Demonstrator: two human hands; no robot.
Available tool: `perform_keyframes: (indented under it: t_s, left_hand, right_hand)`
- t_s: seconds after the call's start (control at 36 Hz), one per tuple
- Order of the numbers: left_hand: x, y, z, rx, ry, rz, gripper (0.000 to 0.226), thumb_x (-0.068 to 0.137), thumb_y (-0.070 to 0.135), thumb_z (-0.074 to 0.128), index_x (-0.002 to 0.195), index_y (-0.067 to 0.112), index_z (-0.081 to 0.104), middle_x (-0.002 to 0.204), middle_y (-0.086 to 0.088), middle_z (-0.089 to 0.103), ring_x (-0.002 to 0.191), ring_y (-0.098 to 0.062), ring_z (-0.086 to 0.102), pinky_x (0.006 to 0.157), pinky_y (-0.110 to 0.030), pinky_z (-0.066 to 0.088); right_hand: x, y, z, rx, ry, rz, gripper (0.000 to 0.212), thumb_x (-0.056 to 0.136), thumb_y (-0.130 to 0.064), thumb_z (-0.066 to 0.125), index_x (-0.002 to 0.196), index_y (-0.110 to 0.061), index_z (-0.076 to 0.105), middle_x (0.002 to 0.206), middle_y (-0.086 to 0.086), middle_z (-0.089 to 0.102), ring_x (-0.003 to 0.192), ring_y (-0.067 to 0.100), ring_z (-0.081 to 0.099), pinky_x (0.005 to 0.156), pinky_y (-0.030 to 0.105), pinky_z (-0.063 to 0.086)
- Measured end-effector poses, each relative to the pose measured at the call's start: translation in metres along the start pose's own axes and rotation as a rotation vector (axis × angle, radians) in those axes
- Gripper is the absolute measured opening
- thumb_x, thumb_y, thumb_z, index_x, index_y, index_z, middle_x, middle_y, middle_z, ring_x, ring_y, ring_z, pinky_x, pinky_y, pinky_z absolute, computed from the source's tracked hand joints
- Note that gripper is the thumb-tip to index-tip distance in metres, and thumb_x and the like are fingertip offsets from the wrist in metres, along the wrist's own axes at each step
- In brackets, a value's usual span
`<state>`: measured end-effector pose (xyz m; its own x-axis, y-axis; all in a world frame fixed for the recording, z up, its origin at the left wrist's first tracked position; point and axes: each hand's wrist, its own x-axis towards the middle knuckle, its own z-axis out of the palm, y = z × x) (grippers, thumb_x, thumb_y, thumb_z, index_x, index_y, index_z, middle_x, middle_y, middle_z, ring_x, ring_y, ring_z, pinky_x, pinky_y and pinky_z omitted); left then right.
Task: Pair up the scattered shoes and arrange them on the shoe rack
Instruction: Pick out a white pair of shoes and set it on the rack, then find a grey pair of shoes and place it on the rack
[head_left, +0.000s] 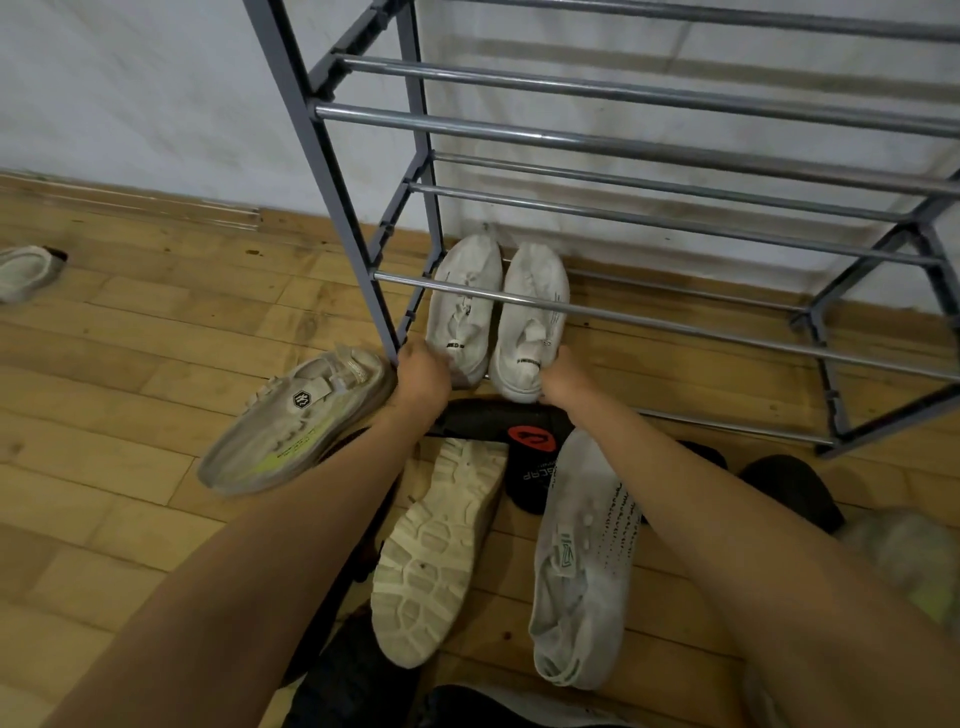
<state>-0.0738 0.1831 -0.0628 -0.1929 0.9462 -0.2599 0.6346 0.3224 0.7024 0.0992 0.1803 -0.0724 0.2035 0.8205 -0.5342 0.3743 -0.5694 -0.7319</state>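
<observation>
Two white sneakers sit side by side, toes to the wall, on the lowest level of the grey metal shoe rack (358, 223). My left hand (423, 371) grips the heel of the left white sneaker (462, 306). My right hand (558, 379) holds the heel of the right white sneaker (535, 306). A beige sneaker with a yellow stripe (291, 426) lies on the floor left of my left arm. A cream shoe turned sole-up (436, 551) and a pale grey slip-on (582, 566) lie between my arms.
Black shoes (524, 457) lie under my arms, with another dark one (789, 488) to the right. A light shoe (26, 273) rests at the far left on the wooden floor. A blurred pale shoe (904, 561) is at the right edge. The rack's upper rails (623, 140) are bare.
</observation>
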Motion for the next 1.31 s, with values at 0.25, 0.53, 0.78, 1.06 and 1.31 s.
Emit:
perform_keyframes:
  t_s: [0.25, 0.53, 0.78, 1.06, 1.31]
  left_hand:
    - [-0.017, -0.012, 0.003, 0.323, 0.023, 0.418, 0.048, 0.09, 0.007, 0.054, 0.137, 0.011, 0.043, 0.138, -0.013, 0.045, 0.13, -0.031, 0.038, 0.106, -0.036, 0.033]
    - [-0.021, -0.008, 0.0, 0.329, 0.061, 0.402, 0.054, 0.085, -0.014, 0.042, 0.133, 0.01, 0.046, 0.135, -0.013, 0.047, 0.124, -0.031, 0.044, 0.098, -0.037, 0.042]
    - [-0.041, -0.005, -0.007, 0.411, -0.033, 0.473, 0.055, 0.085, -0.007, 0.046, 0.139, 0.005, 0.039, 0.14, -0.016, 0.041, 0.126, -0.035, 0.042, 0.104, -0.041, 0.038]
    - [-0.15, -0.004, 0.007, 0.405, -0.126, 0.576, 0.036, 0.09, 0.019, 0.055, 0.124, 0.007, 0.053, 0.122, -0.012, 0.049, 0.114, -0.03, 0.048, 0.096, -0.041, 0.043]
    - [-0.219, -0.006, 0.043, 0.177, -0.675, -0.101, 0.042, 0.092, 0.023, 0.054, 0.127, 0.005, 0.04, 0.092, -0.009, 0.056, 0.074, -0.018, 0.052, 0.06, -0.029, 0.041]
  right_hand:
    - [-0.026, -0.003, 0.004, -0.169, 0.104, -0.181, 0.05, 0.094, -0.013, 0.043, 0.142, -0.009, 0.033, 0.131, 0.015, 0.051, 0.11, 0.028, 0.055, 0.079, 0.032, 0.049]
    - [-0.031, 0.0, 0.004, -0.41, 0.101, -0.297, 0.052, 0.088, -0.009, 0.06, 0.136, -0.009, 0.04, 0.135, 0.018, 0.041, 0.118, 0.031, 0.05, 0.098, 0.032, 0.041]
    - [-0.064, -0.001, -0.013, -0.514, 0.072, -0.418, 0.05, 0.091, -0.008, 0.053, 0.139, -0.009, 0.038, 0.135, 0.016, 0.042, 0.119, 0.03, 0.049, 0.089, 0.027, 0.039]
    - [-0.151, 0.05, -0.07, -0.655, 0.045, -0.467, 0.044, 0.094, -0.02, 0.052, 0.136, -0.012, 0.043, 0.138, 0.007, 0.041, 0.125, 0.024, 0.044, 0.098, 0.032, 0.04]
    - [-0.201, 0.141, -0.088, -0.594, 0.099, -0.194, 0.039, 0.093, -0.019, 0.053, 0.13, -0.006, 0.048, 0.129, 0.013, 0.052, 0.116, 0.03, 0.052, 0.091, 0.033, 0.044]
